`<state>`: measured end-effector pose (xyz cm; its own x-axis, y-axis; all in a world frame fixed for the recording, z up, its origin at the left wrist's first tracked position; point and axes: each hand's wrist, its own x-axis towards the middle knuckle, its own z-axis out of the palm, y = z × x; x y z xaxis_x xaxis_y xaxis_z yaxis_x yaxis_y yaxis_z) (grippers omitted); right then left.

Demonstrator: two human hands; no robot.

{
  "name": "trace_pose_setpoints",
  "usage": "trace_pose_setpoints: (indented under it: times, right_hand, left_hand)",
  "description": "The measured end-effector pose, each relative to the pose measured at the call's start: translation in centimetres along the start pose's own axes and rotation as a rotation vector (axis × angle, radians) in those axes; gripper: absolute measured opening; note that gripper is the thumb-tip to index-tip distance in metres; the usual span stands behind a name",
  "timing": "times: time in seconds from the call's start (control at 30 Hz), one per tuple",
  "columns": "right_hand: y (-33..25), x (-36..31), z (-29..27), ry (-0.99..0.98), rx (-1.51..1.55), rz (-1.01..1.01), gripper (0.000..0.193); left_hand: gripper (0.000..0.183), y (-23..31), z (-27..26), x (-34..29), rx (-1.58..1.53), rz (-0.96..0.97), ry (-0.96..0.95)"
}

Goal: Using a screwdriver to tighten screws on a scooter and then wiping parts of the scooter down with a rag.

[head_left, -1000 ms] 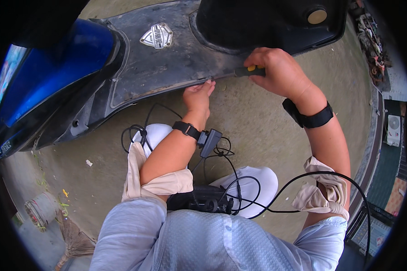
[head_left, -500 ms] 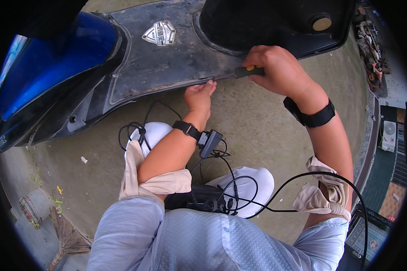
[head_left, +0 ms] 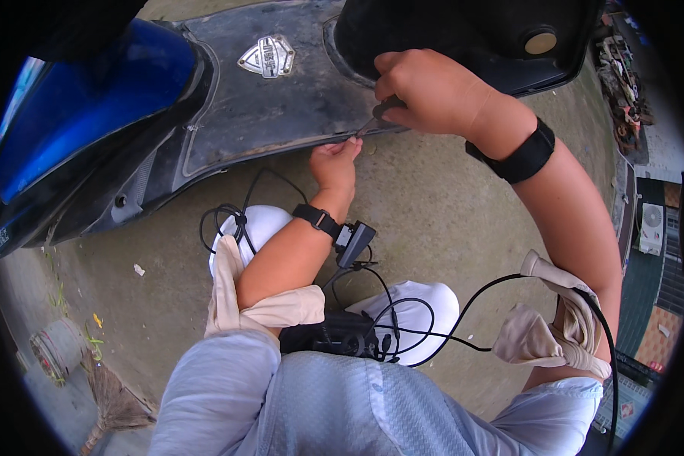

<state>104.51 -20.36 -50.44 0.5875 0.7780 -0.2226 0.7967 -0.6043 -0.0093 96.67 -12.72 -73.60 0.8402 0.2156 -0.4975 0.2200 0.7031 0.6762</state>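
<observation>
A scooter's dark footboard [head_left: 281,114] stretches across the top, with a silver badge [head_left: 266,57] on it. My right hand [head_left: 433,87] is wrapped around the dark handle of a screwdriver [head_left: 387,106]. The thin shaft slants down and left to the footboard's near edge. At that edge my left hand [head_left: 333,163] has its fingertips pressed together, right by the screwdriver's tip. Whatever the left fingers pinch, if anything, is too small to make out.
The scooter's blue front panel [head_left: 114,99] lies left, its black seat base [head_left: 448,38] at upper right. A small black device [head_left: 355,243] sits at my left wrist. Black cables [head_left: 403,334] loop over my lap and right arm. A broom [head_left: 118,403] lies lower left beside a bucket [head_left: 57,346].
My right hand has moved left and slightly up with the screwdriver, bringing its tip to my left fingertips. The screwdriver's shaft now shows. My left hand has barely moved.
</observation>
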Motion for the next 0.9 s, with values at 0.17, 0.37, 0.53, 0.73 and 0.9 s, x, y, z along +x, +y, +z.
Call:
trace_pose_setpoints:
  times: [0.17,0.37,0.53,0.73,0.9]
  right_hand:
    - [-0.2,0.3,0.3,-0.025,0.078,0.399,0.013]
    - [1.0,-2.1,0.5,0.113,0.479,0.078,0.036]
    - [-0.3,-2.9,-0.2,0.199,0.170,0.036,0.034]
    - [0.1,-2.9,0.2,-0.080,-0.160,0.559,0.041]
    - [1.3,-4.1,1.2,0.309,0.257,-0.031,0.039]
  left_hand:
    - [0.007,-0.1,0.2,-0.1,0.014,0.008,-0.008]
    - [0.010,0.1,-0.1,0.0,0.057,0.007,-0.015]
    - [0.006,-0.1,0.3,-0.1,0.014,0.026,-0.004]
    - [0.012,-0.3,-0.1,0.2,0.069,0.030,-0.031]
    - [0.009,0.0,-0.1,0.0,0.060,0.025,-0.030]
